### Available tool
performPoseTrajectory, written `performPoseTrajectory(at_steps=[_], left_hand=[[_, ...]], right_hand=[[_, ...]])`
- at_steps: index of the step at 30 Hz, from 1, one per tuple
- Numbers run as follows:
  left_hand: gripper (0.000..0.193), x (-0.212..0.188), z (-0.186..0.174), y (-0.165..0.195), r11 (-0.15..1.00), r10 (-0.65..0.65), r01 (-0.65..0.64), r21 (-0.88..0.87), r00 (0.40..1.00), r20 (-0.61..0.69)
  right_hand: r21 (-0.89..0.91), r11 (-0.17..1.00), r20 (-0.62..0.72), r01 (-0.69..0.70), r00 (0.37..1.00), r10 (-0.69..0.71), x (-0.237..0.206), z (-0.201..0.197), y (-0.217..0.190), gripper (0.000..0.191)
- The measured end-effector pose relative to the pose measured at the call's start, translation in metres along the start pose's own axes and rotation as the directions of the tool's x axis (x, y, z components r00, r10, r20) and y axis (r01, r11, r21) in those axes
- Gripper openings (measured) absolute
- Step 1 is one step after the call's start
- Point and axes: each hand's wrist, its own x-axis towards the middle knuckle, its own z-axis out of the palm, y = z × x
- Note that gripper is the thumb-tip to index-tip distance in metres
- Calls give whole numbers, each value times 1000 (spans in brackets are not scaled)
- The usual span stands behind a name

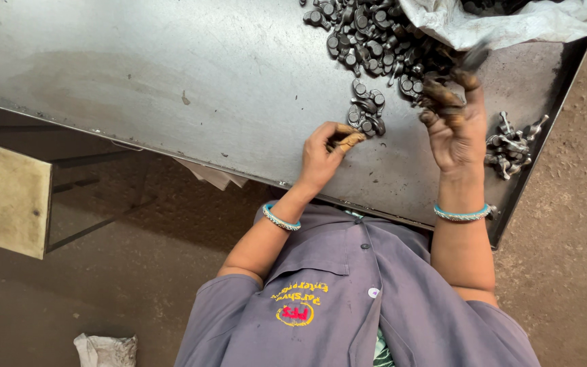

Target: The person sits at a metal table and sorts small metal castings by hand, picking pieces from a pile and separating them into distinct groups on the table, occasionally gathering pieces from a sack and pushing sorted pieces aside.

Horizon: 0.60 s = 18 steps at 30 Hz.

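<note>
1. Where the metal table meets the body, left hand resting near the front edge, fingers curled narrow, thumb pressed against something small and dark; cannot tell what exactly.
2. Just beyond that hand, small cluster of dark metal parts lying on the table, near the fingertips but apart from them.
3. Right hand raised a little farther along, palm turned up, fingers bent and dirty with oil, reaching into the edge of the big pile; seems to hold one or two dark parts at the fingertips, grip partly blurred.
4. Big pile of same grey-black parts spread at the far side of the table, spilling from a white woven sack at the top right corner.
5. Separate small heap of longer parts with stems lying at the right rim of the table, just beside the right hand, not touching.
6. Blue bangles on both wrists; grey work shirt below.
7. Under the table on the left, yellowish board; on the floor, crumpled white bag.
</note>
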Motion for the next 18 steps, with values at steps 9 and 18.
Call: performPoseTrajectory(at_steps=[9,18], left_hand=[[22,5,-4,-7,994,45,-34,100,994,-103],[27,3,-4,-1,983,113,-93,158,986,-123]], right_hand=[[-944,-66,329,323,922,-204,-25,61,41,45],[-316,940,-41,-130,992,123,-26,3,41,32]])
